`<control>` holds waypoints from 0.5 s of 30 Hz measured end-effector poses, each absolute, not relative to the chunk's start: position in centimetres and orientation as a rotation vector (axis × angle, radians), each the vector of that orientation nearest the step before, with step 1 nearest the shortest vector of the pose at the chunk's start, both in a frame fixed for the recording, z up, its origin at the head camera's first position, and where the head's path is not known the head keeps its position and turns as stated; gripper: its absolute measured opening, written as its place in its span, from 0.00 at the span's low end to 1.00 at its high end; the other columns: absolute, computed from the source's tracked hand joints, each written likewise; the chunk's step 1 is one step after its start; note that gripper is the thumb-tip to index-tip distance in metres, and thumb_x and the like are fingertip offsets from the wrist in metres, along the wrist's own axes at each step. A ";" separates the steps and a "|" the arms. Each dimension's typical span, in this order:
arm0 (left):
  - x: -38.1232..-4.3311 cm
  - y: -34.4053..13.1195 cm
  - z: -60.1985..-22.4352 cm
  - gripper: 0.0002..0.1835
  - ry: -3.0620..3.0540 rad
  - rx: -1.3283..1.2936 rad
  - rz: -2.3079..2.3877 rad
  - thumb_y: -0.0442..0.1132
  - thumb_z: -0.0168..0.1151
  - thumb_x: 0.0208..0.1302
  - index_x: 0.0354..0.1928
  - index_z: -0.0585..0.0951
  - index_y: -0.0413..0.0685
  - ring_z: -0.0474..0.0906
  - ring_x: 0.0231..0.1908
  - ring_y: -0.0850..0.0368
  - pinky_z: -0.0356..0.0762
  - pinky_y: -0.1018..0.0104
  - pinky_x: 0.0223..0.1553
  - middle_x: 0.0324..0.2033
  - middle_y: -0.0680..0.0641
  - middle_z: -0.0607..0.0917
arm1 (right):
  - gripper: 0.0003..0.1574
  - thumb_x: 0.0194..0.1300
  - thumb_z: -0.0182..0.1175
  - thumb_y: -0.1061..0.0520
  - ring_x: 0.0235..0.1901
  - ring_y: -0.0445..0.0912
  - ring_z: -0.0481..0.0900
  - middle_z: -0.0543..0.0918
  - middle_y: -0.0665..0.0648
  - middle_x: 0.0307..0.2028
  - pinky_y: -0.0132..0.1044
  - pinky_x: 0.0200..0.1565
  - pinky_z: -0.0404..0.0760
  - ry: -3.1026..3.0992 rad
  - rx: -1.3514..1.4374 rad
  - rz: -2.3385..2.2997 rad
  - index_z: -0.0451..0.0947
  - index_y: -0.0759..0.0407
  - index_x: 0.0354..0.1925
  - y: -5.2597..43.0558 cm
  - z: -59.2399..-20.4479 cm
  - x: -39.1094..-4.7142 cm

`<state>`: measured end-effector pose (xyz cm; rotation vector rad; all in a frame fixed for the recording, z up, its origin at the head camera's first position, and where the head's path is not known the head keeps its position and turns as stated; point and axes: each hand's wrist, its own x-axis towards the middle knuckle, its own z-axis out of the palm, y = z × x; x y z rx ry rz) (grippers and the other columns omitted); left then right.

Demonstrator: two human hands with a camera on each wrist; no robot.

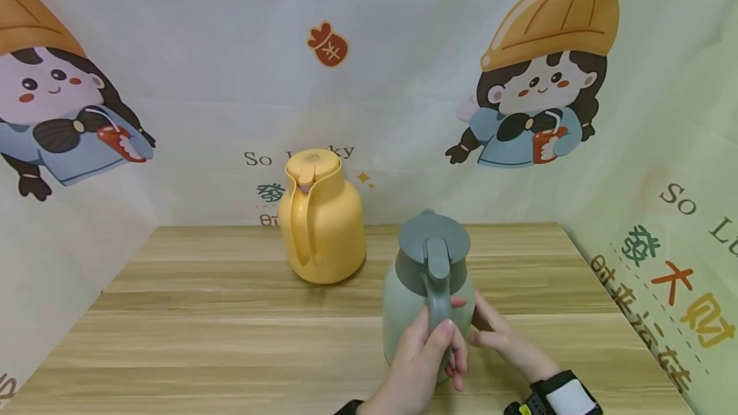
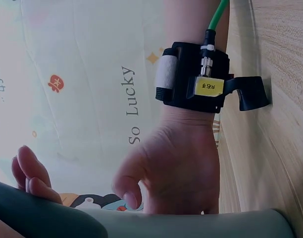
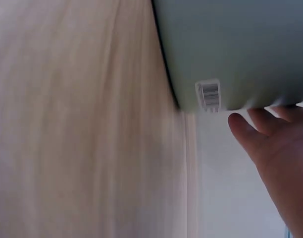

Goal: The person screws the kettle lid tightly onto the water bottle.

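Note:
A pale green thermal jug [image 1: 398, 316] with a grey-green lid and handle stands upright on the wooden table, handle toward me. My left hand [image 1: 418, 364] grips that handle, fingers curled round it. Against the jug's right side lie the fingers of my right hand [image 1: 496, 332], seen also in the left wrist view, where the right hand [image 2: 181, 166] meets the body. The right wrist view has the right hand [image 3: 285, 153] touching the jug [image 3: 250, 54] near a small barcode sticker [image 3: 209, 95]. The far side of the jug is hidden.
A yellow thermal jug [image 1: 340, 235] stands farther back and to the left on the wooden table [image 1: 202, 325]. Printed cloth [image 1: 403, 114] with cartoon figures walls the back and both sides. My right wrist wears a black strap [image 1: 556, 396] with a camera.

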<state>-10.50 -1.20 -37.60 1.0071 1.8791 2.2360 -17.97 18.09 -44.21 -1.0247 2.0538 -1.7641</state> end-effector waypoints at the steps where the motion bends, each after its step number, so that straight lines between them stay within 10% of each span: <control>1: -10.5 -1.2 -37.6 0.18 1.875 1.005 2.236 0.42 0.33 0.75 0.60 0.60 0.40 0.72 0.13 0.52 0.73 0.70 0.22 0.20 0.33 0.74 | 0.53 0.53 0.53 0.61 0.64 0.59 0.45 0.43 0.61 0.68 0.63 0.56 0.47 2.063 -1.043 -1.759 0.37 0.47 0.71 18.1 -44.3 -17.9; 15: -10.4 -1.0 -37.6 0.18 1.836 1.009 2.265 0.40 0.34 0.74 0.59 0.60 0.39 0.70 0.12 0.46 0.74 0.69 0.21 0.20 0.32 0.73 | 0.69 0.39 0.73 0.60 0.58 0.60 0.54 0.54 0.60 0.63 0.60 0.54 0.52 2.285 -0.921 -1.778 0.37 0.47 0.68 16.5 -44.8 -16.4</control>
